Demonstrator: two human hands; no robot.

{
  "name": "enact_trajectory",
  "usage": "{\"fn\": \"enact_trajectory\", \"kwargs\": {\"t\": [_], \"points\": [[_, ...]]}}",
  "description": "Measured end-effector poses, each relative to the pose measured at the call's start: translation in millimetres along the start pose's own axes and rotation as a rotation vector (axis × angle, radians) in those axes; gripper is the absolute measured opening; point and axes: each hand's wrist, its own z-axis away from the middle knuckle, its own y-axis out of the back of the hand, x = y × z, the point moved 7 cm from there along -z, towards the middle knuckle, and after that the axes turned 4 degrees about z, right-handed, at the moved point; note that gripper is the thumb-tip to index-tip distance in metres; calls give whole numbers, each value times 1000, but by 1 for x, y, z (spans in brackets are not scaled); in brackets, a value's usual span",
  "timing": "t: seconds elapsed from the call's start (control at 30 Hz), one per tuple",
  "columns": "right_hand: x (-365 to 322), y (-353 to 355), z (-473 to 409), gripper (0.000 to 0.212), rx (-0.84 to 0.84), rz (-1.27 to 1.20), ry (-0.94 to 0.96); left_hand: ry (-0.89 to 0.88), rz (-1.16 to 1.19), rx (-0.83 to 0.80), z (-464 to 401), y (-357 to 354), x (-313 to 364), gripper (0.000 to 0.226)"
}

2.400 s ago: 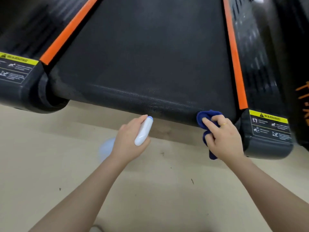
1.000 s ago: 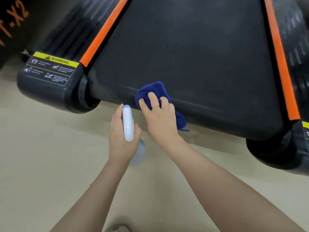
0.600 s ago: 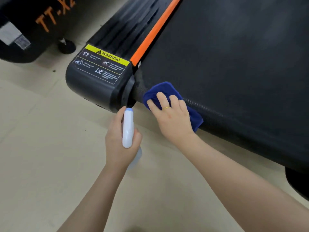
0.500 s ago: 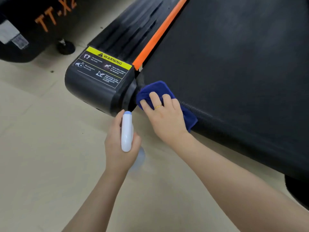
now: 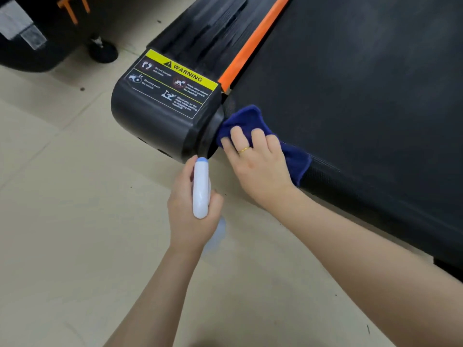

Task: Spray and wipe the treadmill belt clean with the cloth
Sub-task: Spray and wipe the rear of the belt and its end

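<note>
Wiping step: the right hand (image 5: 255, 161) presses the cloth (image 5: 246, 120) on the belt (image 5: 363, 83) at its rear left corner. The left hand (image 5: 193, 209) grips the sprayer (image 5: 200, 191), idle. Next probably needs wiping the unwiped belt.

Cloth (image 5: 250, 121) deep blue. Treadmill belt (image 5: 363, 96) black, fine woven texture at rear edge. Side strip (image 5: 253, 43) orange. End cap (image 5: 155, 123) black; warning label (image 5: 175, 83) yellow band, white pictograms. Spray bottle (image 5: 200, 194) white, pale blue tip. Ring (image 5: 243, 150) gold. Floor (image 5: 62, 234) beige.
</note>
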Motion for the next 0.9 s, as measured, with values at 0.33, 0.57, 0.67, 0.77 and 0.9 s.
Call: {"fn": "enact_trajectory", "kwargs": {"t": [0.33, 0.57, 0.67, 0.77, 0.9], "points": [[54, 6, 59, 46, -33, -247, -118, 33, 27, -178, -16, -29, 2, 53], [6, 6, 23, 37, 3, -255, 50, 76, 153, -122, -10, -23, 3, 49], [-6, 5, 10, 44, -10, -235, 156, 20, 212, -149, -6, -15, 2, 52], [14, 6, -2, 50, -55, -145, 72, -62, 230, -199, -7, -7, 3, 53], [37, -7, -10, 66, -238, -181, -269, -112, 220, -202, -9, -1, 2, 58]]}}
